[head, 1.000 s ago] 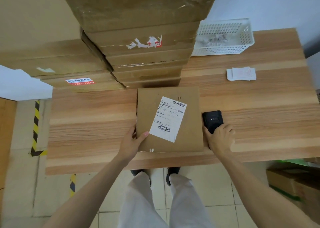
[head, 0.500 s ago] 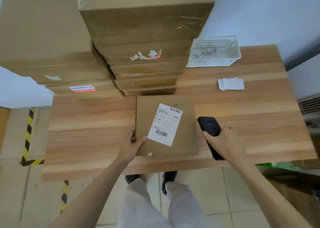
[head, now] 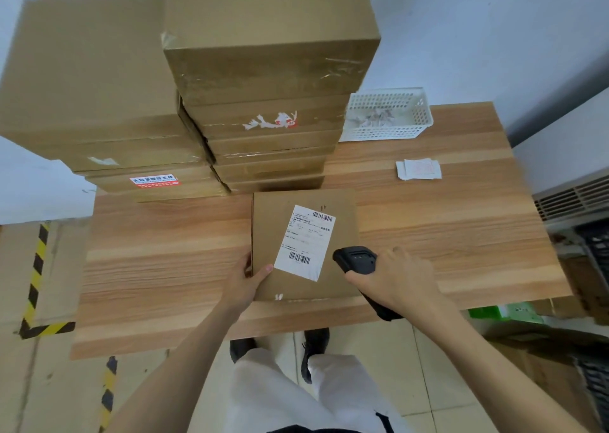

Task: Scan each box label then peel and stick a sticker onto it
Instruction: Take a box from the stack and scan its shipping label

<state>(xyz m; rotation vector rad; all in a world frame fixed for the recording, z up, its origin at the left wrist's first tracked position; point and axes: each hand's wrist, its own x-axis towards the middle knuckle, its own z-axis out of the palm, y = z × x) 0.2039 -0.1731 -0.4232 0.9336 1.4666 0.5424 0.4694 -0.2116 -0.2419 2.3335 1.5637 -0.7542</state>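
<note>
At near table (head: 164, 268) edge, flat box (head: 339, 231) — stiff, likely light — pinned at its left edge by left hand (head: 245, 284); right hand (head: 400, 278) wraps scanner (head: 357, 261) beside label (head: 304, 243).

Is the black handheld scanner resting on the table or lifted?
Lifted: the right hand grips the black handheld scanner above the brown cardboard box.
</note>
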